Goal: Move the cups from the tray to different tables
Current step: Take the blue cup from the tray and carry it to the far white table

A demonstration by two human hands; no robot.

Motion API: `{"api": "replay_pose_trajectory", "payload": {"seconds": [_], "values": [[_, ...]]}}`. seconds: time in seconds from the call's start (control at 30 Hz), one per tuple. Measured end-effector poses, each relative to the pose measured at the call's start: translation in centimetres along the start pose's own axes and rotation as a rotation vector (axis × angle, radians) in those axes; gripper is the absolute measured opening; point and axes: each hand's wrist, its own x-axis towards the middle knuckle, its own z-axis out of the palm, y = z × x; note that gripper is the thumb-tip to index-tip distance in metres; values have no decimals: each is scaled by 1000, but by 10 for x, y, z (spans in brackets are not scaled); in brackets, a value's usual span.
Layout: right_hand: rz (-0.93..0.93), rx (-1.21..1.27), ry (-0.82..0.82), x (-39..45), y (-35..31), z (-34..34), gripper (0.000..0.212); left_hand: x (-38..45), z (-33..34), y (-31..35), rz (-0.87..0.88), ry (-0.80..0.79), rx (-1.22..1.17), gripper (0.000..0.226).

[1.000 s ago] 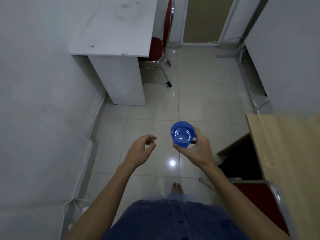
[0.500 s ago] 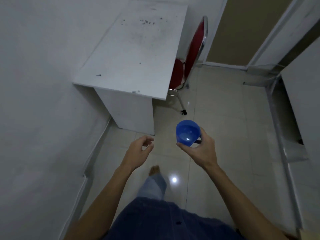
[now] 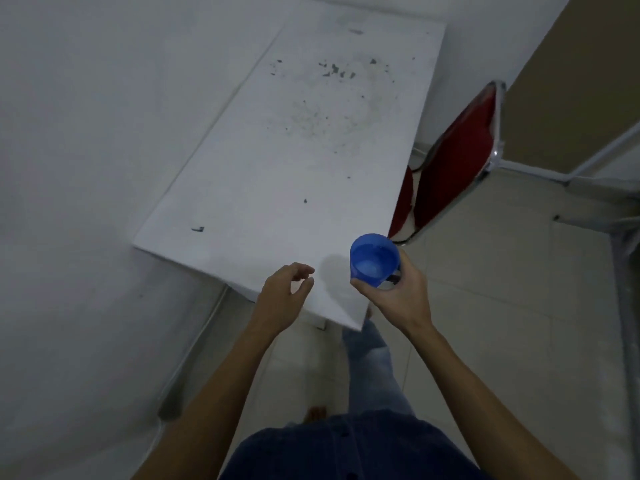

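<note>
A blue plastic cup (image 3: 374, 259) with a dark handle is upright in my right hand (image 3: 398, 292), which grips it from the right and below. The cup hangs over the near right corner of a white table (image 3: 294, 161), a little above its top. My left hand (image 3: 282, 296) hovers over the table's near edge, to the left of the cup, fingers loosely curled and holding nothing. No tray is in view.
The white table stands against a white wall (image 3: 86, 133) on the left and has dark specks on its top. A red chair (image 3: 453, 161) with a metal frame is tucked at its right side. Pale floor tiles (image 3: 502, 323) lie to the right.
I have walked up to the white table: it was across the floor and now lies right under my hands. The cup has stayed in my right hand and now hangs over the table's corner.
</note>
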Motion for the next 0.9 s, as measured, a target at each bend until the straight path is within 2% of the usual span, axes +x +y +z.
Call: {"api": "replay_pose_trajectory", "payload": {"seconds": [0.33,0.53,0.63,0.8,0.9], "values": [[-24,-45,-178,260,16,3,76,224,6,29,-93,155,59,24],[-29,-21,-153,380,33,31,76,345,18,28,-64,293,155,28],[-25,-2,-116,426,43,49,76,396,26,20,-61,311,257,41],[1,15,-69,484,55,75,77,448,32,8,-147,214,438,76],[11,22,-50,508,57,85,78,456,34,4,-184,199,509,82]]}}
